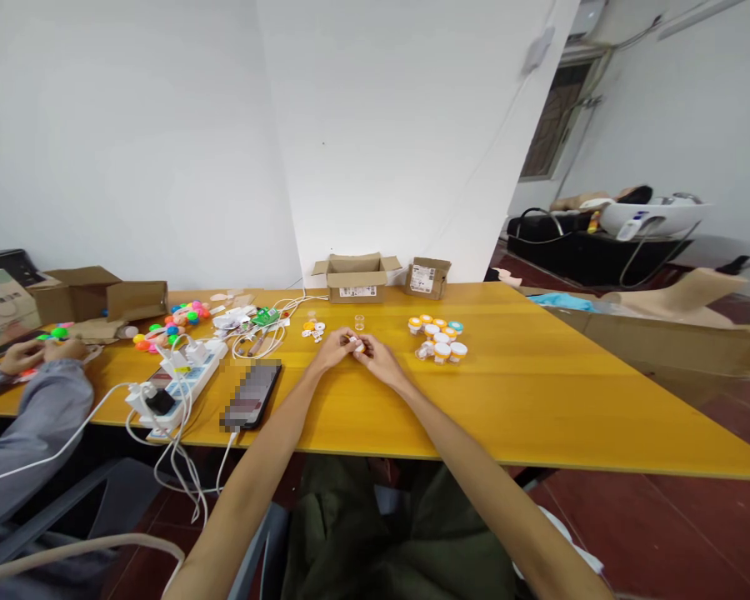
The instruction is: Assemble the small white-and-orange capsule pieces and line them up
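My left hand [335, 347] and my right hand [378, 360] meet over the near middle of the table. Between their fingertips is a small white-and-orange lid [357, 344], partly covered by the fingers; whether a jar is under it I cannot tell. Just beyond the hands stands a small clear jar [359, 322]. To the left of that lies a little pile of loose white and orange lid parts [313, 331]. Off to the right sits a group of several small clear jars with white tops and orange rims [441, 352], one with a teal rim [455, 326].
A phone [252, 396] and a power strip [191, 385] with tangled white cables lie to my left. Two cardboard boxes [356, 292] [426, 279] stand against the wall. At far left, a co-worker's hands [22, 357] are near colourful balls [173, 325]. The yellow table [537, 408] extends right.
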### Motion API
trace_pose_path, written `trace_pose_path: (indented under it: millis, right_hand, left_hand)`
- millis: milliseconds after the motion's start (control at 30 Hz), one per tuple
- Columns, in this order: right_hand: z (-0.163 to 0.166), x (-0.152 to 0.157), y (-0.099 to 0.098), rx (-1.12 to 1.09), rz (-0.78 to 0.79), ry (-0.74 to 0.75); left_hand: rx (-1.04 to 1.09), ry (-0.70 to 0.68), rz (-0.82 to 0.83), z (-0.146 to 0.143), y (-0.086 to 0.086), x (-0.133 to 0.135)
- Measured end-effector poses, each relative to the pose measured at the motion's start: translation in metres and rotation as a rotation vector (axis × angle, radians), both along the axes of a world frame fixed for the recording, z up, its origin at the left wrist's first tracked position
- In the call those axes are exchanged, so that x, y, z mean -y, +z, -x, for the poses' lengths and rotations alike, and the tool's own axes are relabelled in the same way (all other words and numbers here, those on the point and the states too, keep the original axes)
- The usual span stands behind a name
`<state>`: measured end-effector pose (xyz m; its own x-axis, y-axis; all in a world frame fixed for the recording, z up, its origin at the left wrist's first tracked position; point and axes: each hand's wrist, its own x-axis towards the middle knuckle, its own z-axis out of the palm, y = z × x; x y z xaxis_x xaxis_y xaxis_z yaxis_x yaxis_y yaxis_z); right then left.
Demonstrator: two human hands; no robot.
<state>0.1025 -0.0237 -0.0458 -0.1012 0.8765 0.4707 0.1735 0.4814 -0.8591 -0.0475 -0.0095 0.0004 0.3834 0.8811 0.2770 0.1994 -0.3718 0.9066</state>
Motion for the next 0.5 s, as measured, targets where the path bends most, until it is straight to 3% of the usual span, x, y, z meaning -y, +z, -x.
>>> trace_pose_path:
  millis: [300, 500]
  right_hand:
    - [0.0023, 0.0049, 0.0077, -0.002, 0.04, 0.02]
    - [-0.0009, 0.0076, 0.0104, 0.079, 0.038, -0.039]
  left_hand:
    - [0.008, 0.042, -0.014, 0.0003, 0.003, 0.0001]
    - [0.0, -0.026, 0.018, -0.0008, 0.0036, 0.0036]
